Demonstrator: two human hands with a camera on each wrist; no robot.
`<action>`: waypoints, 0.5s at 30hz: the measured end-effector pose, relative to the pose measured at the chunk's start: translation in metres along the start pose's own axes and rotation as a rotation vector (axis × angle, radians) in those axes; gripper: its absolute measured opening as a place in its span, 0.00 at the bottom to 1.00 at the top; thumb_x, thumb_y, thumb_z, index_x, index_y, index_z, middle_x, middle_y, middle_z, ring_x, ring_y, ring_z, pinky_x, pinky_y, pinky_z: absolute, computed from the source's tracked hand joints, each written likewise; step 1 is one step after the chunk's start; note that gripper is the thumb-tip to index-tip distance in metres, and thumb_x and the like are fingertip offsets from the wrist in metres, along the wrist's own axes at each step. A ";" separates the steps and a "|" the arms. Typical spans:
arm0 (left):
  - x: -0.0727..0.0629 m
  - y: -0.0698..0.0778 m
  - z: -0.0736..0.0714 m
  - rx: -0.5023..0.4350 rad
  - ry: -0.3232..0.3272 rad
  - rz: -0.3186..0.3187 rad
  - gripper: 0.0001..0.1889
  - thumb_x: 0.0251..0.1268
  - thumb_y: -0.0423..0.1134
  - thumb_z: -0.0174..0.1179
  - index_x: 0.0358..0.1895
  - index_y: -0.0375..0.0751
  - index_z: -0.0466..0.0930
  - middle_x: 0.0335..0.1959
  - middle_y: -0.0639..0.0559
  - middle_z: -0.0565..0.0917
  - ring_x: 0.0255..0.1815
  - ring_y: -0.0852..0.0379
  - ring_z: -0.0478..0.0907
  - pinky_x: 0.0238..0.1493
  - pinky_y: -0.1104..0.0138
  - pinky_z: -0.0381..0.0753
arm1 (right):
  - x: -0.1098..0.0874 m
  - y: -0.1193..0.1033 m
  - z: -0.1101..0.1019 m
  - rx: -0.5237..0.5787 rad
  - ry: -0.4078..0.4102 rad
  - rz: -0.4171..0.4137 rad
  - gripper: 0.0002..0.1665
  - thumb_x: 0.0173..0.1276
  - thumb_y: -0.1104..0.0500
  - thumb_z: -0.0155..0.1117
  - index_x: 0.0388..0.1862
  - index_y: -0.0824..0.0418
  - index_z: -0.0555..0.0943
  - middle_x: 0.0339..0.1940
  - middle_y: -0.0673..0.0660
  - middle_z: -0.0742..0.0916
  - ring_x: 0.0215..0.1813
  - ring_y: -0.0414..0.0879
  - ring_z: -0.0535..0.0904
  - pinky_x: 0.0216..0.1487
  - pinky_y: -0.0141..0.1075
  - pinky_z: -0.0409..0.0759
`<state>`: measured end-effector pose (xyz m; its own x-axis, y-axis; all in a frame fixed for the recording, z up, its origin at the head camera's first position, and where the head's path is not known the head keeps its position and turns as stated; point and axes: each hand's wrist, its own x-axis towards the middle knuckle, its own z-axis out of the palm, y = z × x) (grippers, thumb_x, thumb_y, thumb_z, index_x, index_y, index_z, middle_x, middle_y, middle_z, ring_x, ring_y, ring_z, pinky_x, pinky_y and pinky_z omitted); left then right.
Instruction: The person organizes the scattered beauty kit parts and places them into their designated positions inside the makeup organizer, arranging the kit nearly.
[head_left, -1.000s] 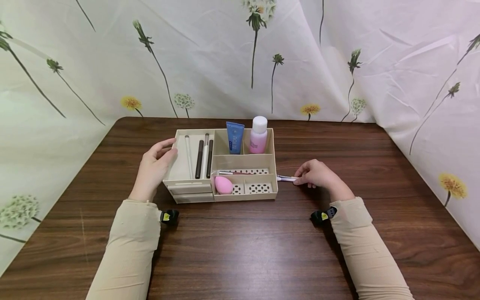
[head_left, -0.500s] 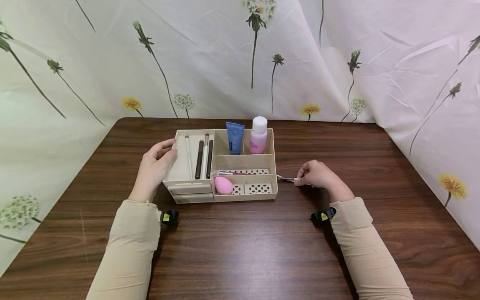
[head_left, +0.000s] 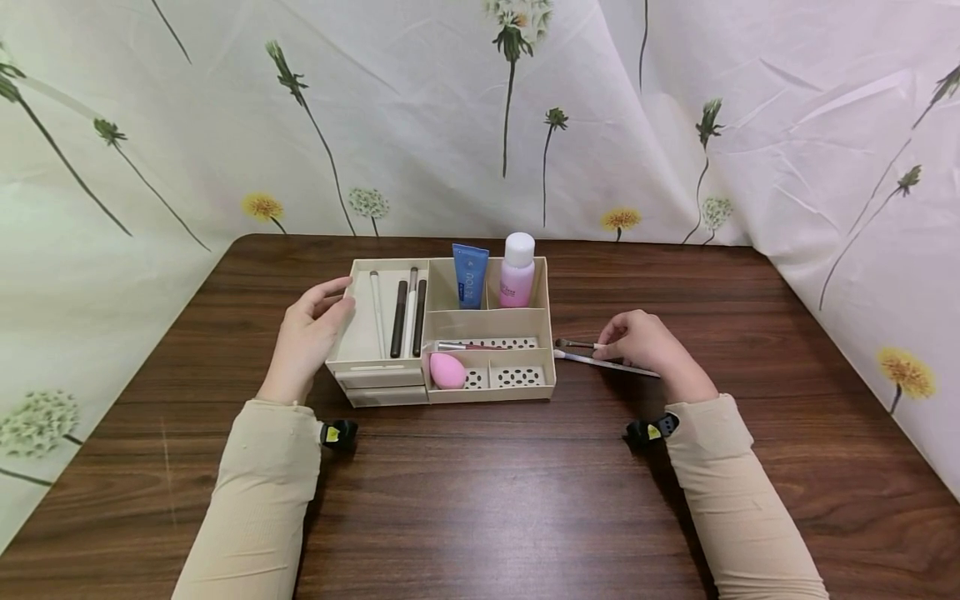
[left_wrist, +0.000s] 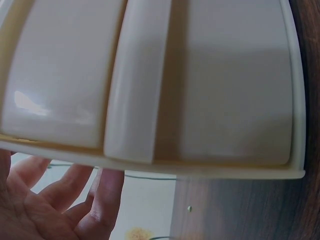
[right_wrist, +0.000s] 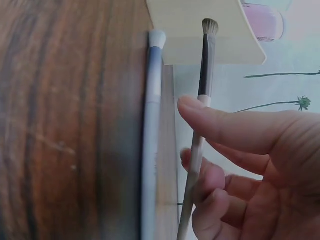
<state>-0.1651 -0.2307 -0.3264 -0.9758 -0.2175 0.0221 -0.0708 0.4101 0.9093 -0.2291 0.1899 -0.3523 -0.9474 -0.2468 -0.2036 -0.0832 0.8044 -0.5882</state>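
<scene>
My right hand (head_left: pixel 643 343) pinches a makeup brush (right_wrist: pixel 204 75) with dark bristles and a pale handle, lifted off the table just right of the organizer. Beneath it a second makeup brush (head_left: pixel 607 363), white-tipped, lies on the wood. My left hand (head_left: pixel 306 337) rests its fingertips against the left side of the beige organizer (head_left: pixel 491 398); its fingers (left_wrist: pixel 107 200) look extended in the left wrist view. In the organizer's left tray are several slim brushes and dark pens (head_left: pixel 400 321). Another brush (head_left: pixel 453 346) lies in the middle compartment, above a pink makeup sponge (head_left: pixel 447 371).
At the organizer's back stand a blue tube (head_left: pixel 470 279) and a pink bottle (head_left: pixel 516 279) with a white cap. The dark wooden table (head_left: pixel 480 500) reaches to a floral cloth (head_left: pixel 420 117) hanging behind it.
My right hand has raised the dark-bristled brush and shifted slightly up, so the white-tipped brush now shows separately on the table. The left hand and organizer have stayed put.
</scene>
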 end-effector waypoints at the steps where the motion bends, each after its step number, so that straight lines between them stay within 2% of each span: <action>1: 0.000 0.000 0.000 0.000 0.000 0.000 0.27 0.76 0.50 0.47 0.73 0.45 0.66 0.65 0.37 0.74 0.64 0.45 0.70 0.54 0.64 0.70 | 0.000 0.000 0.000 0.002 0.011 -0.010 0.10 0.62 0.58 0.72 0.35 0.64 0.84 0.27 0.53 0.85 0.24 0.44 0.77 0.29 0.35 0.77; 9: 0.001 -0.001 0.000 0.002 0.002 0.000 0.27 0.76 0.51 0.48 0.73 0.45 0.67 0.65 0.36 0.75 0.64 0.44 0.71 0.54 0.64 0.70 | -0.004 -0.005 -0.004 0.082 0.062 -0.074 0.09 0.60 0.61 0.73 0.34 0.64 0.84 0.28 0.53 0.85 0.25 0.42 0.77 0.29 0.35 0.78; 15: 0.001 -0.002 -0.001 0.002 0.006 0.000 0.27 0.76 0.50 0.48 0.73 0.45 0.67 0.64 0.37 0.75 0.63 0.44 0.71 0.54 0.64 0.69 | -0.009 -0.014 -0.007 0.091 0.077 -0.084 0.09 0.65 0.60 0.69 0.38 0.65 0.83 0.31 0.55 0.85 0.25 0.43 0.77 0.28 0.35 0.78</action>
<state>-0.1662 -0.2325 -0.3275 -0.9745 -0.2229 0.0246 -0.0713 0.4122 0.9083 -0.2218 0.1847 -0.3371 -0.9594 -0.2663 -0.0924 -0.1382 0.7298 -0.6695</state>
